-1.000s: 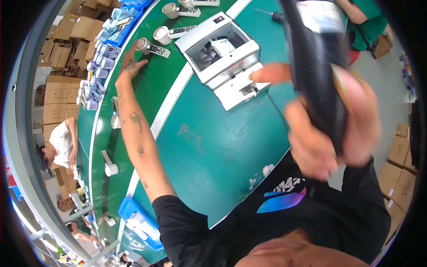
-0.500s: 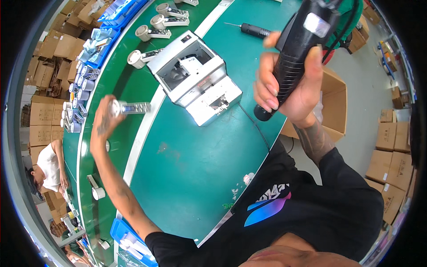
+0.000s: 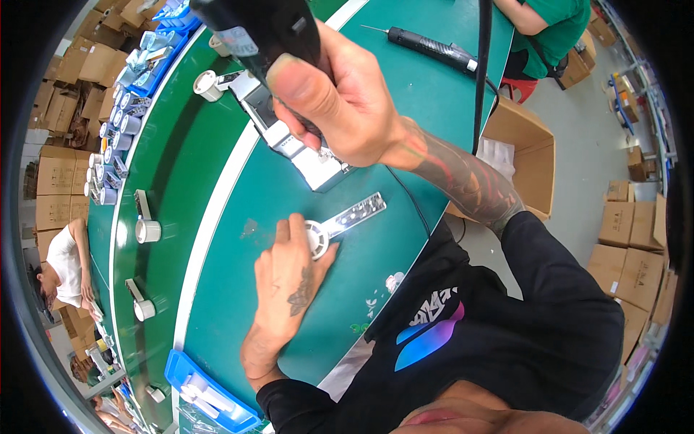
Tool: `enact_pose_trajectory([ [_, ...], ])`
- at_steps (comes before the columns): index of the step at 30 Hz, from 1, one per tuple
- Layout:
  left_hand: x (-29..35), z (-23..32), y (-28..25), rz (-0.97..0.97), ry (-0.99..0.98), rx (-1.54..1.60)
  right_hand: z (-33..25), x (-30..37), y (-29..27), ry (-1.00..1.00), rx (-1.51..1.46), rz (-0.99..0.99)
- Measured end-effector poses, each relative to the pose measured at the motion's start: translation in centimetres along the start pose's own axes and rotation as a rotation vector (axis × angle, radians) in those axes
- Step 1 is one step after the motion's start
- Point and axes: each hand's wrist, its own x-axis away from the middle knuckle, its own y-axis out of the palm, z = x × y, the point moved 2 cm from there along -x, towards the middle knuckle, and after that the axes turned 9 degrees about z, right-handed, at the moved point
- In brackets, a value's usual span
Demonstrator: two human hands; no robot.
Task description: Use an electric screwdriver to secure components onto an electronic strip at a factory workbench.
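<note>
My left hand (image 3: 284, 278) rests over the green table, its fingers closed around the round white head of a small part (image 3: 356, 215). The part's flat arm, with shiny metal pieces along it, points away to the upper right. High in front of me, my right hand (image 3: 354, 108) grips a thick black electric screwdriver (image 3: 264, 32) with a cable; its tip is out of sight. Below that hand stands a silver-white machine (image 3: 318, 170), probably a screw feeder, partly hidden by the hand and the screwdriver.
A second black electric screwdriver (image 3: 434, 49) lies on the far table. Similar white parts (image 3: 148, 230) sit along the green conveyor belt (image 3: 170, 188). A blue tray (image 3: 173, 369) with white pieces stands at lower left. An open carton (image 3: 538, 155) is at right, near a person in green (image 3: 553, 36).
My left hand has brought the part from over the belt to the table in front of me. My right hand has swung left with the screwdriver, over the machine.
</note>
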Motion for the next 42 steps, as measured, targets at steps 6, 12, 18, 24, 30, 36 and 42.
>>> enact_pose_trajectory([
  [6, 0.2, 0.0, 1.5, 0.119, 0.072, -0.066, 0.5, 2.1, -0.7, 0.096, -0.012, -0.014],
  [12, 0.0, 0.1, 1.8, 0.148, 0.075, -0.134, -0.3, 4.1, -2.4, 0.047, -0.182, 0.023],
  [18, 0.1, 0.0, 2.0, 0.156, 0.084, -0.133, 0.6, 3.6, -2.8, 0.03, -0.129, 0.026],
  [24, 0.3, 0.2, 1.8, 0.149, 0.075, -0.12, 1.3, 4.1, -2.8, 0.065, -0.151, 0.03],
  [30, 0.4, 0.0, 2.0, 0.128, 0.057, -0.124, 1.7, 4.7, -2.8, 0.092, -0.109, -0.02],
  [36, 0.1, 0.1, 1.7, 0.13, 0.077, -0.1, 1.5, 5.3, -3.7, 0.095, -0.03, -0.041],
  [42, 0.2, -0.2, 2.1, 0.139, 0.096, -0.13, -0.7, 4.5, -3.7, 0.179, 0.015, 0.092],
])
